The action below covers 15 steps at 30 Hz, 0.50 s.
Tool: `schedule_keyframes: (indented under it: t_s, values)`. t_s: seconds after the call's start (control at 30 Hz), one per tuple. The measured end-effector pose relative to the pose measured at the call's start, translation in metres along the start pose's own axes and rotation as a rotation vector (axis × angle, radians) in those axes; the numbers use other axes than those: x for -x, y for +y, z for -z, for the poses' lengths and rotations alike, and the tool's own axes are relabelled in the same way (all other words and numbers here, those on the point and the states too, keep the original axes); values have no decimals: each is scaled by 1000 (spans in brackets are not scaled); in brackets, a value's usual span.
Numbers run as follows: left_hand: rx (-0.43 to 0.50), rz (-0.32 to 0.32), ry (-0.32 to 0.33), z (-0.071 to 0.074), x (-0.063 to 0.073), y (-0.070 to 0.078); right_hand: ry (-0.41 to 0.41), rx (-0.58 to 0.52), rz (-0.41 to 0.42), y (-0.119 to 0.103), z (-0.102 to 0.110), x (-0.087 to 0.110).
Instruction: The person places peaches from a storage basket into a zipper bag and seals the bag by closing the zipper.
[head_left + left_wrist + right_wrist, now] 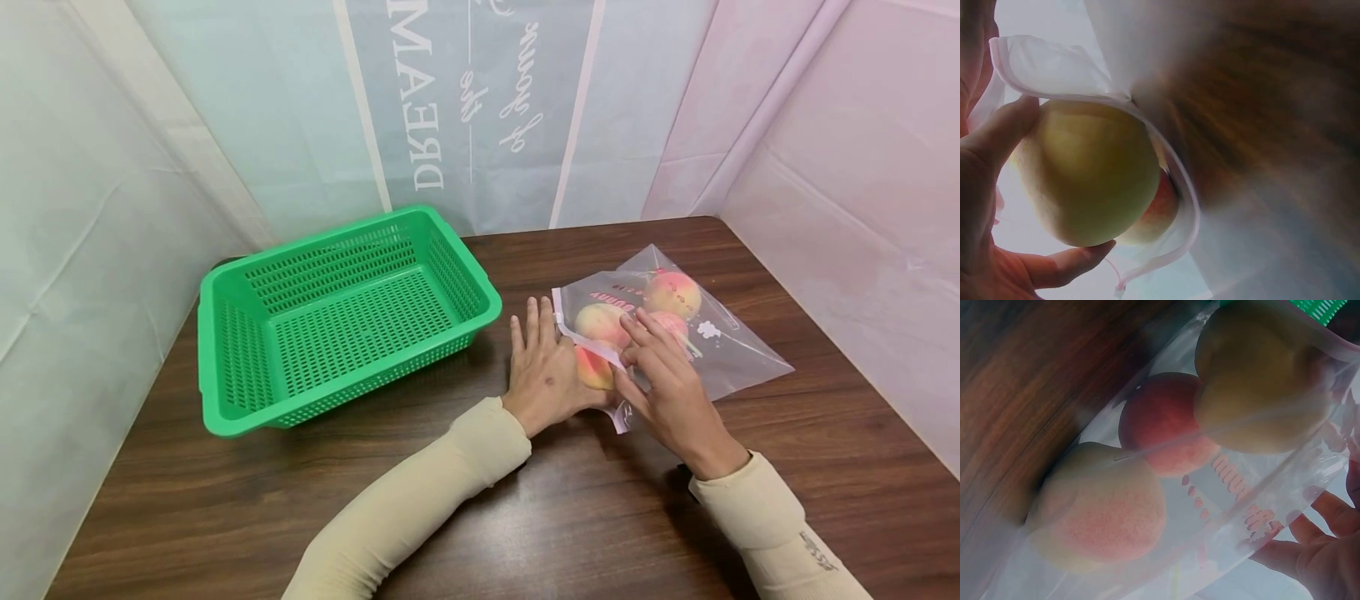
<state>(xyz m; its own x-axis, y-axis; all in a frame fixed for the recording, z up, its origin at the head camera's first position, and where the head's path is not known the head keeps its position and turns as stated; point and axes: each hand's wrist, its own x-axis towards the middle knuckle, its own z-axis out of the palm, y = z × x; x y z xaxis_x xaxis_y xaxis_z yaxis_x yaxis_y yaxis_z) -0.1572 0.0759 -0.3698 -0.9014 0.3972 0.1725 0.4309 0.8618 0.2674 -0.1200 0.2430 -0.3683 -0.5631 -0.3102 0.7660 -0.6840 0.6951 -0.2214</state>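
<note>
At the mouth of a clear plastic zip bag (738,354) with a pink rim, my left hand (546,375) holds a yellow-pink peach (592,368). In the left wrist view, thumb and finger grip this peach (1094,172) from two sides, inside the bag's rim (1188,187). My right hand (667,392) lies over the bag's near right side and grips its mouth edge between thumb and fingers. Several more peaches lie inside, among them a pale one (602,323) and a reddish-yellow one (672,297). The right wrist view shows a pink peach (1100,503) through the plastic.
A green perforated plastic basket (341,396) stands on the left of the dark wooden table (517,533). Behind the table hangs a printed cloth (480,100), and pale cloth walls (862,192) enclose both sides.
</note>
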Motion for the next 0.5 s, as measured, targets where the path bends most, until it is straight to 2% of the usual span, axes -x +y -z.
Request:
schedule_keyframes:
  t_s: [0.33,0.5]
  values:
    - [16,32,-116,2,-4,4,6,-2,2,1,-1,0]
    - [75,73,-201,5,-8,0,0,-1,-8,1,1,1]
